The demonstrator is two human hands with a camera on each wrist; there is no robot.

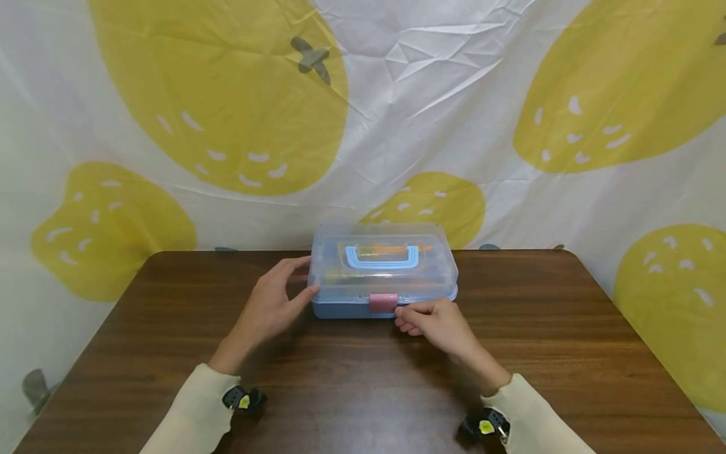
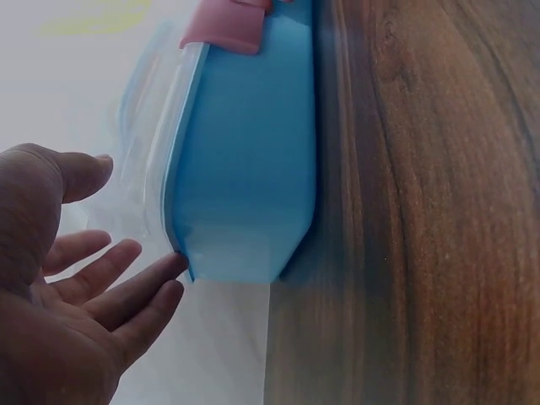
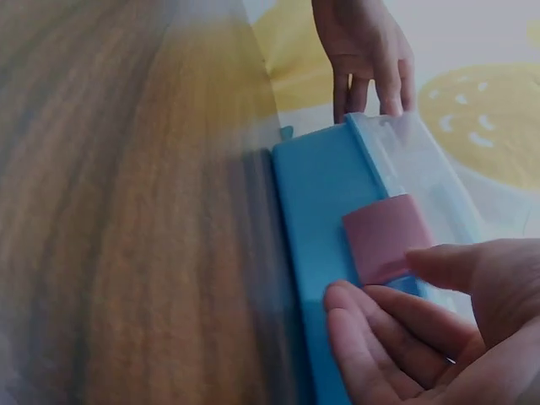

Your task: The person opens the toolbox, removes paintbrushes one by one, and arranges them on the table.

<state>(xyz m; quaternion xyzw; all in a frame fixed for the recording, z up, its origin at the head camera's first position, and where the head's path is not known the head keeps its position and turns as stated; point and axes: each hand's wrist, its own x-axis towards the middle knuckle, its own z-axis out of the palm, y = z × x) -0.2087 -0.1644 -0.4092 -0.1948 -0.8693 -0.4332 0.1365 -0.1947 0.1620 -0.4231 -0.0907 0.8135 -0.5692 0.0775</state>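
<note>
A plastic storage box (image 1: 346, 310) with a light blue base, a clear lid (image 1: 334, 284) and a blue carrying handle (image 1: 382, 263) stands closed on the table. On its front is a pink latch (image 1: 383, 302). My left hand (image 1: 272, 302) is at the box's left end, its fingers extended and touching the lid's edge. With thumb and bent index finger, my right hand (image 1: 437, 323) pinches the right edge of the latch; in the right wrist view the thumb (image 3: 443, 266) lies against it. Through the lid, orange and yellow items show, too blurred to name.
The brown wooden table (image 1: 351, 391) extends in front of the box and to both sides. Behind it hangs a white cloth (image 1: 272, 217) with large yellow fruit prints, close to the box's back. A dark wrist device (image 1: 245, 400) sits at each cuff.
</note>
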